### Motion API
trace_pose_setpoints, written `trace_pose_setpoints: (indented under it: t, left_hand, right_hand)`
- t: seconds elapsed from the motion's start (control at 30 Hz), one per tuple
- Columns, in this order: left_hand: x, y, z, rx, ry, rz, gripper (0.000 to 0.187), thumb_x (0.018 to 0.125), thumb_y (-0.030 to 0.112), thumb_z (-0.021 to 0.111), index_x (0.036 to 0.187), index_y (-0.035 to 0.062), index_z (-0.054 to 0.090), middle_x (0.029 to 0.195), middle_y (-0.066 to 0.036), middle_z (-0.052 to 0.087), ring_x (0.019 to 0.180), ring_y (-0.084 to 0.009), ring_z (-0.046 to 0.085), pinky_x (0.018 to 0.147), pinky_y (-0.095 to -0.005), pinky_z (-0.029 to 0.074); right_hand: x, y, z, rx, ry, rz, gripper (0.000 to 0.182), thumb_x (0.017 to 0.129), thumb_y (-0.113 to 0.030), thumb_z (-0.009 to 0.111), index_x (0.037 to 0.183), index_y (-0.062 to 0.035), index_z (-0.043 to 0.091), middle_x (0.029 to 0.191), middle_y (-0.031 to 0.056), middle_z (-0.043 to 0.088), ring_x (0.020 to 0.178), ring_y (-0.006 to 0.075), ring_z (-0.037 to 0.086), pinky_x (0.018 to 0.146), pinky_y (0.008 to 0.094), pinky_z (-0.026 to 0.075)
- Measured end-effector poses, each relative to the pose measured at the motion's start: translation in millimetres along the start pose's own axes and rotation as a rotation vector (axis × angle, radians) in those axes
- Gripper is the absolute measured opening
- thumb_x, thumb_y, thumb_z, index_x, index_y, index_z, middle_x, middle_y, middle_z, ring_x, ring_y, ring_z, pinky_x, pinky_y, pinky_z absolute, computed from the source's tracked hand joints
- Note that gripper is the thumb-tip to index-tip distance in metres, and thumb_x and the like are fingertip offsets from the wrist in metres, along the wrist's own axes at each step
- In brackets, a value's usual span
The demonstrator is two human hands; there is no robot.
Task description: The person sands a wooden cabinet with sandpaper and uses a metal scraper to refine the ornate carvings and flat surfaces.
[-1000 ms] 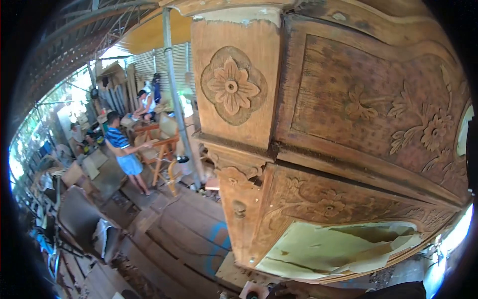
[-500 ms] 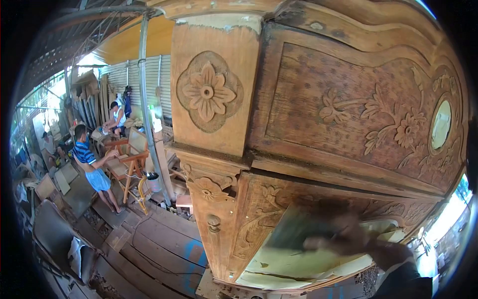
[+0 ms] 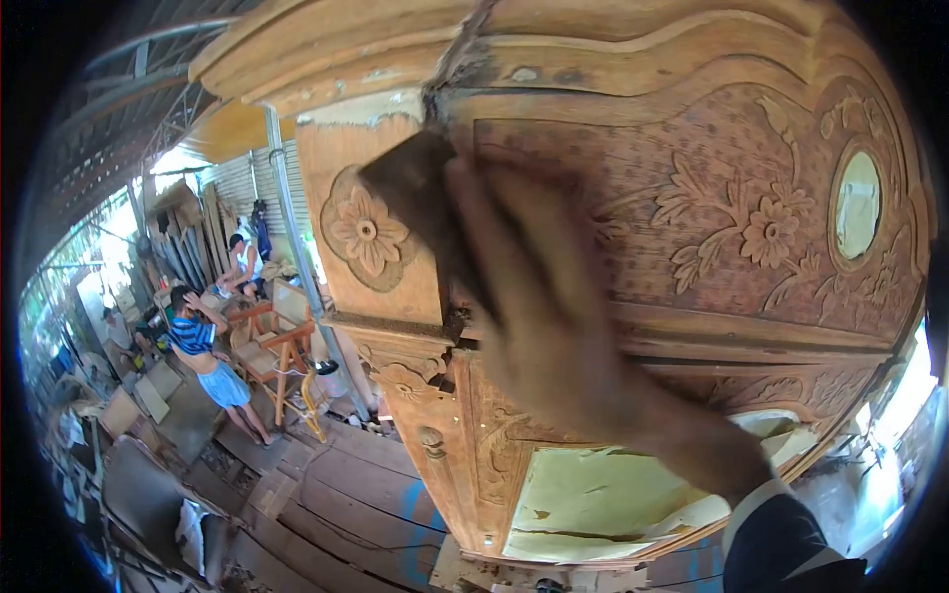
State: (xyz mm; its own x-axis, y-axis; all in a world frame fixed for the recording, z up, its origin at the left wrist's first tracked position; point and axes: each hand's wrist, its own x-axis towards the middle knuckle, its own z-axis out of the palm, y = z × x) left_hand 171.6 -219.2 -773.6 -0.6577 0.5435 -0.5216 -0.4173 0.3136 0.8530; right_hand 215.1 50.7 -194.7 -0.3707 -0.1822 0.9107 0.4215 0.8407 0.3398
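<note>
My right hand (image 3: 554,326) reaches in from the lower right, its fingers pressed over a dark, folded sheet of sandpaper (image 3: 415,183). The sheet lies against the corner between a carved wooden post and a wide carved panel (image 3: 692,222) of a large wooden cabinet. Just left of the sheet, a raised flower (image 3: 366,229) shows inside a four-lobed recess on the post. Motion blurs my fingers, which hide part of the panel's left edge. My left hand is out of sight.
Torn pale paper (image 3: 583,504) covers an opening in the lower cabinet. Left stand a person in a striped shirt (image 3: 193,336), a wooden chair (image 3: 282,336) and a metal pole (image 3: 297,203). Another person sits behind. Planks (image 3: 356,484) form the floor.
My right hand has risen up and left with the sheet, from the lower panel to the upper corner. The view has shifted. The person in stripes has raised a hand to their head.
</note>
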Motion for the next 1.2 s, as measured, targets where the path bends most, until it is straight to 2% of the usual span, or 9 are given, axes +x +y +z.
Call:
trace_pose_setpoints:
  t: [0.07,0.1,0.2,0.23,0.33,0.43,0.63,0.97,1.2]
  left_hand:
    - [-16,32,6,0.039,0.076,0.081,0.047,0.101,0.048,0.066,0.11,0.0018,0.07,0.086,-0.009,0.065,0.07,-0.019,0.049,0.062,-0.0414,0.046]
    - [9,-5,0,-0.087,0.032,0.041,0.045,0.1,0.048,0.068,0.101,0.0035,0.069,0.076,-0.005,0.06,0.063,-0.0145,0.046,0.054,-0.0377,0.04]
    - [1,10,-1,-0.342,0.043,0.07,0.037,0.1,0.043,0.07,0.091,0.0072,0.065,0.069,0.0,0.052,0.056,-0.0103,0.039,0.048,-0.0345,0.034]
    - [-11,31,-1,-0.376,0.062,-0.023,0.031,0.1,0.037,0.072,0.085,0.0126,0.061,0.067,0.004,0.047,0.054,-0.0088,0.034,0.048,-0.0333,0.03]
    - [19,-13,-29,-0.376,-0.029,0.01,0.026,0.1,0.035,0.072,0.086,0.0148,0.062,0.067,0.006,0.047,0.054,-0.0071,0.031,0.048,-0.0319,0.027]
    - [-38,71,-17,-0.419,0.075,-0.069,0.025,0.102,0.035,0.07,0.087,0.0151,0.063,0.065,0.006,0.048,0.051,-0.0062,0.03,0.047,-0.0301,0.024]
    - [-41,80,-25,-0.442,0.1,-0.062,0.03,0.105,0.037,0.063,0.085,0.0135,0.064,0.064,0.007,0.046,0.05,-0.0047,0.028,0.047,-0.0282,0.02]
    - [-48,94,-17,-0.439,0.059,-0.023,0.04,0.107,0.04,0.059,0.076,0.0151,0.06,0.059,0.007,0.039,0.048,-0.0047,0.024,0.047,-0.0274,0.018]
    - [-46,99,-18,-0.367,0.073,-0.057,0.036,0.107,0.037,0.06,0.078,0.0151,0.061,0.06,0.008,0.042,0.048,-0.0049,0.026,0.047,-0.0269,0.019]
  right_hand:
    - [-4,-17,17,-0.017,-0.003,0.117,0.071,0.077,0.007,0.062,0.146,0.011,0.046,0.136,0.0245,0.047,0.115,0.0402,0.05,0.101,0.0503,0.042]
    - [2,-20,22,-0.011,0.008,0.13,0.071,0.077,0.007,0.062,0.146,0.011,0.046,0.136,0.0245,0.047,0.115,0.0402,0.05,0.101,0.0503,0.042]
    - [15,-22,34,0.04,0.143,0.175,0.073,0.077,0.008,0.061,0.147,0.0103,0.044,0.139,0.0254,0.044,0.116,0.0416,0.048,0.102,0.0512,0.042]
    - [14,-26,38,0.077,0.157,0.211,0.072,0.076,0.009,0.061,0.147,0.0098,0.045,0.139,0.0251,0.044,0.116,0.0419,0.048,0.102,0.0506,0.042]
    - [10,-32,32,0.11,0.189,0.284,0.073,0.073,0.012,0.061,0.145,0.008,0.048,0.139,0.0231,0.046,0.118,0.0421,0.047,0.102,0.0485,0.043]
    - [16,-22,41,0.225,0.267,0.286,0.088,0.062,0.018,0.059,0.148,-0.001,0.052,0.139,0.0161,0.052,0.122,0.0376,0.049,0.104,0.0466,0.041]
    - [17,-24,28,0.266,0.23,0.301,0.08,0.066,0.015,0.069,0.144,0.0044,0.052,0.139,0.0186,0.049,0.119,0.0395,0.048,0.102,0.0476,0.044]
    - [11,-20,27,0.306,0.224,0.298,0.086,0.062,0.016,0.074,0.144,0.0025,0.054,0.138,0.0175,0.05,0.123,0.0381,0.048,0.103,0.0464,0.046]
    - [27,-30,47,0.353,0.344,0.315,0.082,0.065,0.009,0.079,0.143,0.0027,0.055,0.136,0.0176,0.051,0.121,0.038,0.049,0.103,0.0464,0.046]
